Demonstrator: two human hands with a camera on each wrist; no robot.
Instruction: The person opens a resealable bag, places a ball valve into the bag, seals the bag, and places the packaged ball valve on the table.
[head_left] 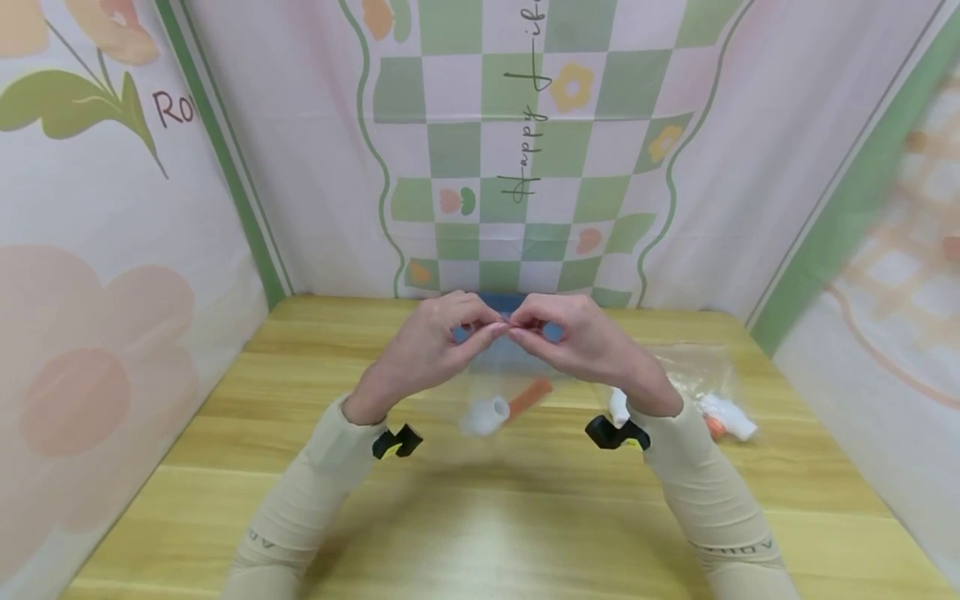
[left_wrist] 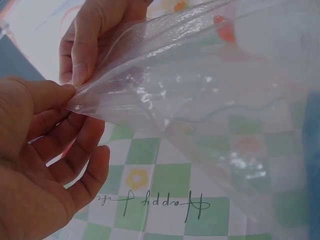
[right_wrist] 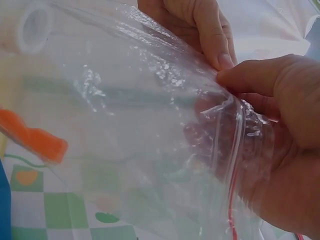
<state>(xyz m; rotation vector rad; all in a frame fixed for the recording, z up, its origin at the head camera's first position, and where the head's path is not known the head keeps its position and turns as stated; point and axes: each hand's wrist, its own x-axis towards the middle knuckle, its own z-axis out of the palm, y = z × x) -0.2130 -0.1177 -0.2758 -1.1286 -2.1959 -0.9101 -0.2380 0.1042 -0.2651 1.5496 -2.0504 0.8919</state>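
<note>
A clear zip bag (right_wrist: 140,105) with a red line along its seal hangs between both hands. In the head view my left hand (head_left: 427,346) pinches the bag's top edge between thumb and forefinger. Right beside it, my right hand (head_left: 585,337) pinches the same edge, fingertips meeting the left ones. Low in the bag are a white tube-like piece (head_left: 487,414) with a round opening and an orange strip-like piece (head_left: 529,398). In the left wrist view, the other fingers of my left hand (left_wrist: 50,145) are loosely bent below the pinch.
To the right on the wooden table (head_left: 480,517) lies another clear bag (head_left: 697,367), with white pieces (head_left: 727,417) and an orange piece (head_left: 714,427) near it. A blue object (head_left: 501,303) stands behind the hands at the far edge. Printed cloth (head_left: 315,167) encloses the table's back and sides.
</note>
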